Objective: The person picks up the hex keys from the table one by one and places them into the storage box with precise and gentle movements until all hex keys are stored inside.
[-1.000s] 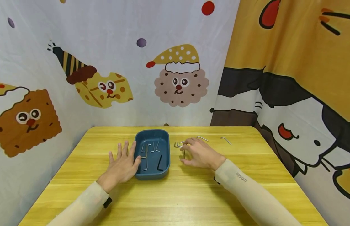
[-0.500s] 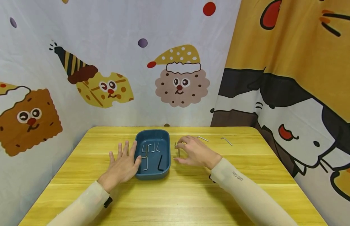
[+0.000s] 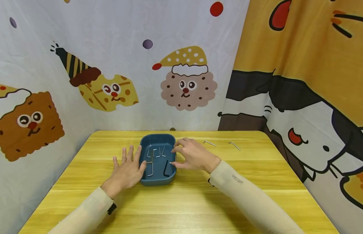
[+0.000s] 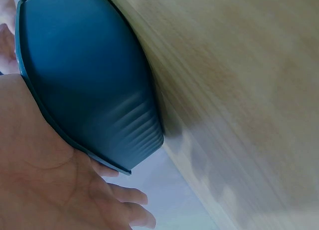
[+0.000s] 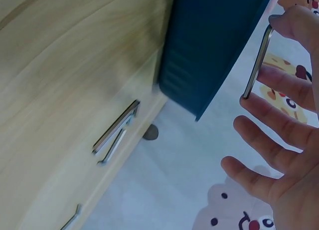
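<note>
My right hand (image 3: 193, 155) is over the right rim of a blue tray (image 3: 158, 183). It pinches a silver hex key (image 5: 258, 60) lengthwise between thumb and fingertips, the other fingers spread. Inside the tray lie several silver L-shaped hex keys (image 3: 152, 167) and a black hex key (image 3: 165, 169). Spread out at the tray's left side, my left hand (image 3: 125, 172) has its thumb over the rim. The left wrist view has the palm (image 4: 40, 165) against the tray's outer wall (image 4: 89, 65).
At the back right of the wooden table (image 3: 199, 201) lie two silver hex keys, one nearer the tray (image 3: 210, 143) and another farther right (image 3: 235, 146). The right wrist view also shows a pair of hex keys (image 5: 115, 127) beside the tray. A printed curtain (image 3: 117, 26) hangs behind.
My right hand has carried the hex key leftward from the table to over the tray's right rim. My left hand has stayed at the tray's left side.
</note>
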The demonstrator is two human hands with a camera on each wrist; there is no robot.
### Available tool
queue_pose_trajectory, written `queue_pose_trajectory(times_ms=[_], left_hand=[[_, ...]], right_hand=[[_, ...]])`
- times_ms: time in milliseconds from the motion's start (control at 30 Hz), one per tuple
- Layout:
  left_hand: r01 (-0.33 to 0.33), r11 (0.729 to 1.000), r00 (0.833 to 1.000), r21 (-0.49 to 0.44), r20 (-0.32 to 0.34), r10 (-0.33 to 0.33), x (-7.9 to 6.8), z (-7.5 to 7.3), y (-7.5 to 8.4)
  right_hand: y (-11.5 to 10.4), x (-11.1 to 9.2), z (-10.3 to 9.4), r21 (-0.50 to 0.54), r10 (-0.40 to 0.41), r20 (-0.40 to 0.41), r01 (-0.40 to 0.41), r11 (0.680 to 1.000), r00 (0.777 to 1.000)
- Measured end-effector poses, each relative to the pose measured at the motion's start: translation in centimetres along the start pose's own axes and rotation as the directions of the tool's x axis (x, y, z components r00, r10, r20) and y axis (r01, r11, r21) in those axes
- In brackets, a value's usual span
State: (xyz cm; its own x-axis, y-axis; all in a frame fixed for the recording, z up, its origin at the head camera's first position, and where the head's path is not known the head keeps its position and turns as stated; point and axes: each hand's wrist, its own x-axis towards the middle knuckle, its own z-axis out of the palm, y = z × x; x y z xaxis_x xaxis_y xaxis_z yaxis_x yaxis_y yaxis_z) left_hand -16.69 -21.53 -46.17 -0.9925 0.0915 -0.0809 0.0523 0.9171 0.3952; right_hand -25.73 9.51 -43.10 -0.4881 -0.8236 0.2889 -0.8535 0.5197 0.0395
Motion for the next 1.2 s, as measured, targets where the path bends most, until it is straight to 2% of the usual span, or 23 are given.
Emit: queue_pose_trajectory(times_ms=[367, 767, 967, 1200], left_hand=[[0.004, 1.000, 1.000, 0.014, -0.003, -0.004, 0.1, 0.0, 0.1], [0.006, 1.000, 1.000, 0.016, 0.007, -0.006, 0.4, 0.4, -0.3], [0.005, 1.000, 1.000, 0.011, 0.007, -0.005, 0.4, 0.4, -0.3], [0.001, 1.000, 1.000, -0.005, 0.010, -0.001, 0.2, 0.2, -0.2]], right_hand=[[-1.5, 2.8, -0.1, -0.011, -0.033, 0.044, 0.034, 0.999, 0.998], [-2.5, 6.3, -0.4, -0.078, -0.030, 0.185, 0.045, 0.996, 0.982], [-3.2, 7.9, -0.4, -0.100, -0.022, 0.289, 0.053, 0.994, 0.957], [-4.0, 9.4, -0.2, -0.085, 0.019, 0.424, 0.019, 0.996, 0.906]])
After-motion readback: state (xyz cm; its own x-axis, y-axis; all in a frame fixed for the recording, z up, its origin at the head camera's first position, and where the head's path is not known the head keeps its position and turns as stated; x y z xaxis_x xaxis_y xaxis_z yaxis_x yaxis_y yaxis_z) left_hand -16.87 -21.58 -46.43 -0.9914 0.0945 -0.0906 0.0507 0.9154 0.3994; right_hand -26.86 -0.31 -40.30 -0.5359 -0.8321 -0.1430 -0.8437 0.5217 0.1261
